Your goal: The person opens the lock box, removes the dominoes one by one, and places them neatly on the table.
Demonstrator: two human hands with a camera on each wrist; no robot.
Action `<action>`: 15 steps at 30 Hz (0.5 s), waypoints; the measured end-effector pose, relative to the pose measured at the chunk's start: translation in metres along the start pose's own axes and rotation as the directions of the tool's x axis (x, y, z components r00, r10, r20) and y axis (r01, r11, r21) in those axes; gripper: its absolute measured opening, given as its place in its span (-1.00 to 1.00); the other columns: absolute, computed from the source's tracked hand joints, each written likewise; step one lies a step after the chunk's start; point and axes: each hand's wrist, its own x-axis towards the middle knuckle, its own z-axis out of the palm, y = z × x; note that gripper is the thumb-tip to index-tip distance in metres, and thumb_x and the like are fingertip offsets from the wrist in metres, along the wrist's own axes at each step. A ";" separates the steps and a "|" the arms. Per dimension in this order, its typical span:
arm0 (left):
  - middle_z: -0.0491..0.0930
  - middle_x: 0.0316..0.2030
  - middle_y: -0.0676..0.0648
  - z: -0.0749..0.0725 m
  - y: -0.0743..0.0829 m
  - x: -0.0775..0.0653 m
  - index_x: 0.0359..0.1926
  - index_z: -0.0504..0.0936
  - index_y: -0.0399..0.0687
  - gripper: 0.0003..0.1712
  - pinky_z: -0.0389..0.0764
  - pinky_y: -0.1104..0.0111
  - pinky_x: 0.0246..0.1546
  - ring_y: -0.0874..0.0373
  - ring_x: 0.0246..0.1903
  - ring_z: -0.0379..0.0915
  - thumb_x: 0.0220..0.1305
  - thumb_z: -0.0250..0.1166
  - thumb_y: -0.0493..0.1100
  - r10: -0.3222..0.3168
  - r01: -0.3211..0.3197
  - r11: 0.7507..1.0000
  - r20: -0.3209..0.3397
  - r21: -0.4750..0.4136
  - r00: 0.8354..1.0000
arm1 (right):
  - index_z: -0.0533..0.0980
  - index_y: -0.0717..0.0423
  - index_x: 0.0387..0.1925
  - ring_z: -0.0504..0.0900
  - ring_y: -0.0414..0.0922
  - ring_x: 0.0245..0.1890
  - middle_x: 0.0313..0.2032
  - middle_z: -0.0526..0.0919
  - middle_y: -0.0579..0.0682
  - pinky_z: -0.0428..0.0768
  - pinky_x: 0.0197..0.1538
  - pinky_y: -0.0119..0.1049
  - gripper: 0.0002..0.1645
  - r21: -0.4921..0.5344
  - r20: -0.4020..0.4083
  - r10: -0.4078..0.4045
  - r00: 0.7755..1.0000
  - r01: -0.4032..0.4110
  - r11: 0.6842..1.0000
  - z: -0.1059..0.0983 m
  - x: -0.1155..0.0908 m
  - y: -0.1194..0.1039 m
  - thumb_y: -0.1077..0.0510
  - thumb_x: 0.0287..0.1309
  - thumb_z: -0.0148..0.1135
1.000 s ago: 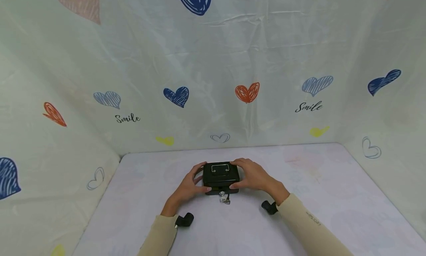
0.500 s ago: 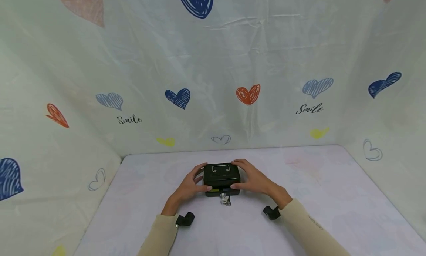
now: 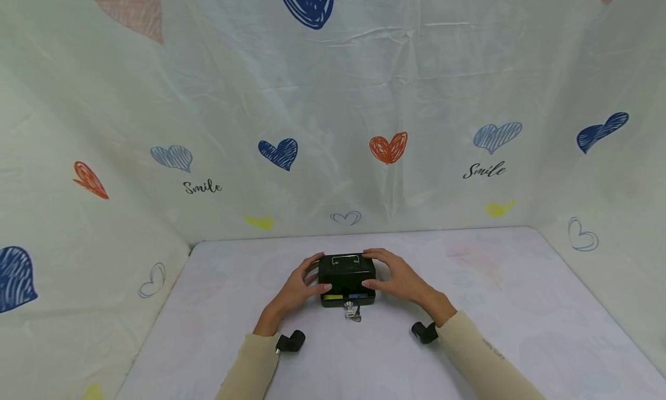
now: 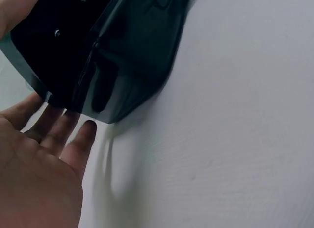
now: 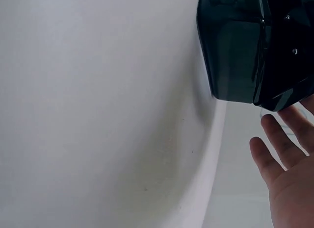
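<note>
A small black cash box [image 3: 346, 277] sits on the table, with its lid raised at the front. A wire handle [image 3: 346, 260] lies on top of the lid, and keys [image 3: 355, 314] hang from the front lock. Through the front gap, a yellow item [image 3: 333, 296] and a bluish one [image 3: 357, 296] show inside. My left hand [image 3: 293, 290] holds the lid's left end, thumb at the front edge, fingers behind. My right hand [image 3: 400, 280] grips the right end the same way. Both wrist views show the box's dark glossy side [image 4: 132, 56] and lid hinge line.
The white table [image 3: 234, 273] extends around the box on all sides. A pale curtain [image 3: 322, 99] printed with hearts and "Smile" stands behind it and at both sides. Black wrist cameras [image 3: 291, 341] sit under both sleeves.
The front of the lid has risen with both thumbs, widening the gap and uncovering the yellow and bluish items. The head view has shifted slightly.
</note>
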 end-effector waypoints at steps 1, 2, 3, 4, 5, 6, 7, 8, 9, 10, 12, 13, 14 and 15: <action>0.09 0.62 -0.34 0.000 0.000 0.000 0.63 0.13 -0.28 0.03 0.16 -0.11 0.62 -0.31 0.60 0.01 0.28 0.49 -0.33 0.013 -0.013 1.000 0.002 -0.008 1.000 | 0.51 0.13 0.40 0.41 0.24 0.47 0.44 0.50 0.16 0.43 0.47 0.33 -0.24 0.004 -0.003 -0.002 1.000 0.002 1.000 0.000 0.001 0.000 -0.05 0.27 0.51; 0.07 0.63 -0.33 0.001 0.000 0.000 0.64 0.11 -0.28 0.03 0.14 -0.10 0.62 -0.30 0.61 -0.01 0.28 0.48 -0.33 0.018 -0.018 1.000 0.003 -0.018 1.000 | 0.51 0.14 0.39 0.42 0.24 0.46 0.43 0.51 0.17 0.43 0.47 0.33 -0.25 0.010 -0.006 -0.002 1.000 0.002 1.000 -0.001 0.001 0.000 -0.03 0.27 0.51; 0.05 0.63 -0.33 0.001 -0.001 0.001 0.64 0.09 -0.29 0.03 0.13 -0.10 0.63 -0.30 0.61 -0.01 0.29 0.47 -0.34 0.027 -0.027 0.999 0.004 -0.024 1.000 | 0.51 0.15 0.39 0.43 0.24 0.45 0.42 0.52 0.18 0.44 0.46 0.33 -0.26 0.014 -0.009 -0.001 1.000 0.001 1.000 -0.001 0.002 0.000 -0.02 0.27 0.51; 0.04 0.64 -0.33 0.002 -0.002 0.001 0.65 0.08 -0.28 0.03 0.12 -0.10 0.63 -0.29 0.61 -0.02 0.30 0.45 -0.34 0.036 -0.036 0.999 0.003 -0.029 0.999 | 0.51 0.16 0.38 0.44 0.24 0.45 0.41 0.52 0.18 0.45 0.46 0.32 -0.27 0.019 -0.011 -0.001 1.000 0.001 1.000 -0.001 0.003 0.000 -0.01 0.28 0.51; 0.03 0.64 -0.32 0.002 -0.003 0.001 0.65 0.07 -0.28 0.02 0.11 -0.10 0.63 -0.29 0.62 -0.03 0.32 0.44 -0.34 0.043 -0.043 0.999 0.000 -0.027 0.999 | 0.51 0.17 0.38 0.44 0.25 0.44 0.40 0.53 0.19 0.46 0.46 0.32 -0.28 0.024 -0.012 0.001 1.000 -0.001 1.000 -0.001 0.003 0.000 0.00 0.28 0.50; 0.02 0.65 -0.32 0.002 -0.004 0.001 0.65 0.07 -0.27 0.01 0.11 -0.10 0.63 -0.29 0.62 -0.03 0.33 0.42 -0.34 0.051 -0.051 0.998 -0.004 -0.026 0.999 | 0.50 0.19 0.38 0.45 0.25 0.44 0.40 0.53 0.20 0.46 0.45 0.31 -0.28 0.031 -0.013 0.004 1.000 -0.004 1.000 -0.002 0.004 -0.001 0.01 0.29 0.49; 0.02 0.64 -0.33 0.002 -0.004 0.001 0.65 0.08 -0.28 -0.02 0.12 -0.11 0.63 -0.30 0.61 -0.03 0.35 0.41 -0.33 0.062 -0.062 0.998 -0.009 -0.016 0.998 | 0.50 0.19 0.38 0.45 0.25 0.44 0.39 0.53 0.21 0.47 0.45 0.31 -0.29 0.037 -0.014 0.008 1.000 -0.008 0.999 -0.002 0.005 -0.001 0.02 0.30 0.48; 0.03 0.64 -0.32 0.003 -0.005 0.001 0.65 0.08 -0.28 -0.04 0.12 -0.13 0.62 -0.30 0.61 -0.02 0.37 0.39 -0.34 0.069 -0.069 0.997 -0.014 -0.014 0.997 | 0.50 0.20 0.38 0.45 0.26 0.44 0.39 0.53 0.21 0.47 0.45 0.31 -0.30 0.045 -0.014 0.013 1.000 -0.013 0.999 -0.002 0.005 -0.002 0.02 0.31 0.48; 0.03 0.64 -0.33 0.003 -0.005 0.001 0.64 0.09 -0.29 -0.07 0.13 -0.14 0.62 -0.30 0.61 -0.02 0.39 0.37 -0.35 0.078 -0.078 0.997 -0.019 -0.014 0.997 | 0.50 0.21 0.38 0.45 0.25 0.44 0.39 0.53 0.22 0.47 0.46 0.30 -0.30 0.053 -0.013 0.019 1.000 -0.018 0.998 -0.002 0.006 -0.002 0.04 0.31 0.47; 0.04 0.63 -0.34 0.003 -0.005 0.001 0.64 0.10 -0.29 -0.09 0.14 -0.15 0.62 -0.30 0.61 -0.01 0.41 0.35 -0.35 0.085 -0.085 0.996 -0.025 -0.016 0.996 | 0.50 0.21 0.38 0.45 0.25 0.44 0.39 0.53 0.22 0.47 0.46 0.29 -0.31 0.063 -0.014 0.024 1.000 -0.023 0.998 -0.002 0.006 -0.003 0.04 0.31 0.47; 0.07 0.62 -0.36 0.003 -0.006 0.002 0.62 0.13 -0.33 -0.14 0.17 -0.19 0.60 -0.31 0.60 0.02 0.43 0.32 -0.36 0.102 -0.103 0.995 -0.037 -0.017 0.994 | 0.50 0.21 0.37 0.45 0.25 0.43 0.39 0.53 0.22 0.46 0.47 0.28 -0.32 0.072 -0.015 0.036 0.999 -0.034 0.997 -0.002 0.007 -0.003 0.04 0.33 0.46; 0.09 0.61 -0.36 0.004 -0.006 0.002 0.61 0.14 -0.34 -0.16 0.18 -0.19 0.59 -0.31 0.59 0.04 0.44 0.31 -0.36 0.106 -0.107 0.994 -0.044 -0.019 0.993 | 0.51 0.21 0.37 0.46 0.24 0.43 0.38 0.53 0.22 0.46 0.47 0.27 -0.33 0.077 -0.016 0.039 0.999 -0.038 0.996 -0.001 0.007 -0.003 0.05 0.33 0.46; 0.10 0.61 -0.36 0.004 -0.005 0.002 0.61 0.15 -0.34 -0.18 0.19 -0.18 0.59 -0.30 0.59 0.05 0.45 0.30 -0.35 0.103 -0.104 0.994 -0.051 -0.025 0.993 | 0.51 0.20 0.37 0.46 0.24 0.43 0.38 0.54 0.21 0.47 0.47 0.27 -0.34 0.083 -0.019 0.043 0.999 -0.041 0.996 -0.001 0.008 -0.002 0.05 0.33 0.45; 0.12 0.60 -0.36 0.004 -0.005 0.003 0.60 0.17 -0.34 -0.20 0.21 -0.16 0.59 -0.29 0.59 0.06 0.46 0.29 -0.35 0.103 -0.104 0.994 -0.059 -0.025 0.993 | 0.51 0.20 0.36 0.46 0.23 0.42 0.37 0.54 0.21 0.47 0.47 0.26 -0.35 0.087 -0.022 0.046 0.999 -0.043 0.995 0.000 0.008 -0.002 0.06 0.34 0.45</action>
